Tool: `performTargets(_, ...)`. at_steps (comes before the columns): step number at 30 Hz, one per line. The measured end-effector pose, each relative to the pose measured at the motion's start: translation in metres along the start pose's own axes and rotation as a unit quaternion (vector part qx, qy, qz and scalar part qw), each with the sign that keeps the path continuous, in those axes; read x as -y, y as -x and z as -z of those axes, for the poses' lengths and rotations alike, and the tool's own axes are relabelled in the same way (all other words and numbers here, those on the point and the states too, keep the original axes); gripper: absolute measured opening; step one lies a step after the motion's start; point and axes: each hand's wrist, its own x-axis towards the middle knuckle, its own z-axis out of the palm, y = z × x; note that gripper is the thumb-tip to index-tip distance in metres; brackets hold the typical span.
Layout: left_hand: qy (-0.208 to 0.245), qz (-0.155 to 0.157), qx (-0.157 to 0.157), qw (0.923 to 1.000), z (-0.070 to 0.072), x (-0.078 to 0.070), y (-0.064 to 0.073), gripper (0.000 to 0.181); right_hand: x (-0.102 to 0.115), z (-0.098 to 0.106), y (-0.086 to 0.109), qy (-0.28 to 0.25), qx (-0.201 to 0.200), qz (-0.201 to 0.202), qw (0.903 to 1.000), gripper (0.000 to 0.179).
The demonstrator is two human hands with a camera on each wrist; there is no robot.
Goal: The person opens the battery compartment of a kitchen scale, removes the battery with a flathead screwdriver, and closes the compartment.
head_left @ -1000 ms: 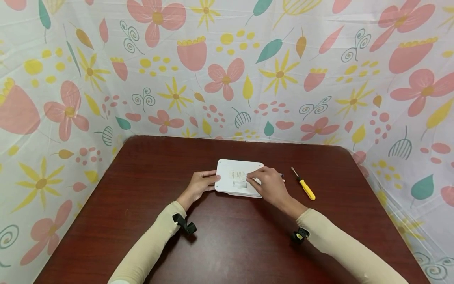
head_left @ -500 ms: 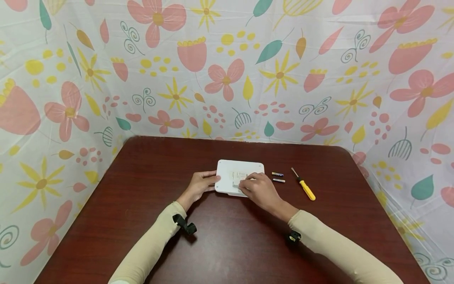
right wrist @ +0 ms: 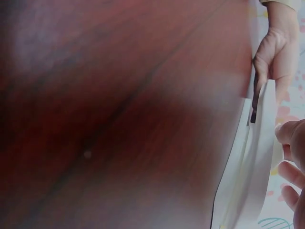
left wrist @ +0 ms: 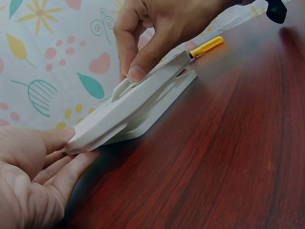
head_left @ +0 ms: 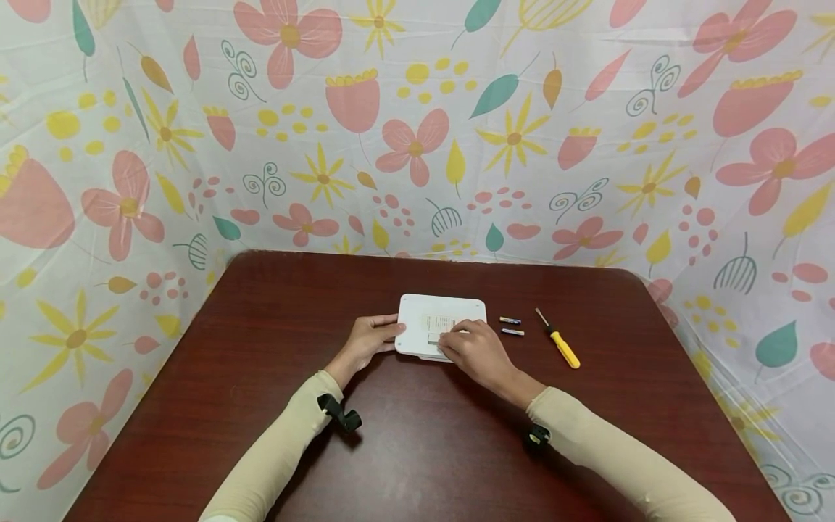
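A flat white device (head_left: 417, 308) lies on the table with its labelled face up and a small recess in that face. My left hand (head_left: 367, 339) grips its left edge, thumb on top and fingers beneath. In the left wrist view a thinner white panel (left wrist: 157, 114) splays out from under the device's body. My right hand (head_left: 479, 351) is over the recess and pinches a small white battery cover (left wrist: 120, 89) against the face. The fingers hide most of the cover and part of the recess.
Two small batteries, an upper one (head_left: 510, 320) and a lower one (head_left: 512, 332), lie right of the device. Farther right rests a screwdriver (head_left: 565, 349) with a yellow handle. A flowered cloth (head_left: 417, 145) hangs behind the dark red table (head_left: 417, 449).
My right hand has moved left and slightly down across the device with the battery cover, uncovering the batteries, and barely shifts in the last half second. The left hand stays in place.
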Motion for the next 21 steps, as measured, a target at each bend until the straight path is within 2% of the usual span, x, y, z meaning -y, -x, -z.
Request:
performTargets(11, 0.003, -0.002, -0.002, 1.0000, -0.0001, 0.0001, -0.0002, 0.040, -0.0010, -0.0017, 0.0003, -0.002, -0.003, 0.007, 1.0000, 0.009)
performTargets(21, 0.000, 0.001, -0.006, 1.0000, -0.0001, 0.0001, -0.0005, 0.041, -0.0001, 0.0029, -0.0001, -0.018, 0.036, -0.020, 0.9990, 0.006)
